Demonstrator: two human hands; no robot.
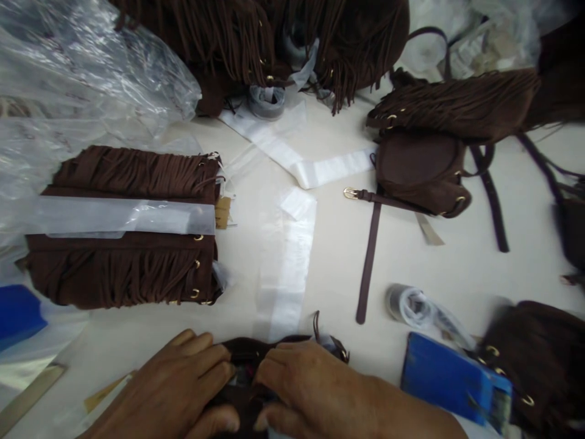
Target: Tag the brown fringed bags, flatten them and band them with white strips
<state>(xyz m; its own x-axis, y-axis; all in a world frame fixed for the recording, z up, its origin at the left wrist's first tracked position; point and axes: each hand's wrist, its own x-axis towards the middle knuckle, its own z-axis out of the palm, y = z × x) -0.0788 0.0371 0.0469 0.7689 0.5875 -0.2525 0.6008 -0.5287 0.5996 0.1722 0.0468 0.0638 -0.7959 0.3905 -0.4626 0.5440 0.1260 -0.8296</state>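
A dark brown bag [243, 349] lies at the bottom middle, largely covered by my hands. My left hand [183, 384] grips the left side of its opening with bent fingers. Across from it, my right hand [315, 384] has its fingers curled over the right side of the opening. Between the hands a small part of the inside shows, with something pale in it that I cannot make out. A thin cord stands up at the bag's right end. Both thumbs are low in the picture, and the bag's lower part is out of view.
Two fringed brown bags [123, 274] lie at left beneath a plastic strip [132, 216]. A small brown backpack [418, 164] with loose straps is at right. Plastic sheeting [105, 67], a plastic roll [409, 305] and a blue object [448, 378] surround the work area.
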